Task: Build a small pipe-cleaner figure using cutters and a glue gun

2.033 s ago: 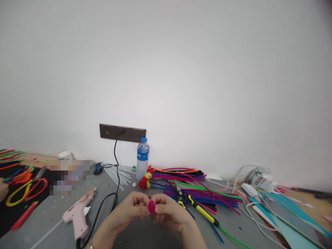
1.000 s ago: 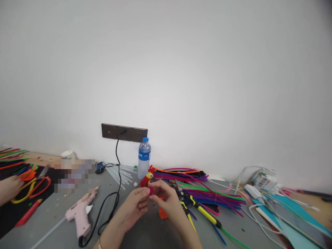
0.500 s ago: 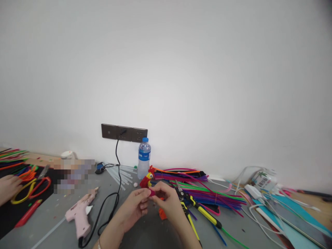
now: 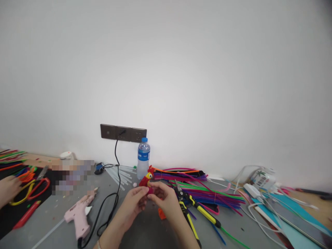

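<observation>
While both of my hands are closed on one magenta piece (image 4: 151, 190), most of it is hidden, so I cannot tell its exact shape. My left hand (image 4: 133, 203) pinches it between thumb and forefinger; my right hand (image 4: 167, 199) grips it from the other side, the fingertips of the two nearly meeting. It is held up above the desk (image 4: 145, 237), just in front of the red and yellow rooster figure (image 4: 147, 178).

For good handling, I judge that one hand should anchor the piece while the other works it in small, even pressures, because squeezing hard from both sides could crush something so little. Tilting it towards me would uncover more of its edge. I should also mind my right wrist, as the yellow-handled pliers (image 4: 204, 213) lie close by and an orange piece (image 4: 162, 213) sits beneath.
</observation>
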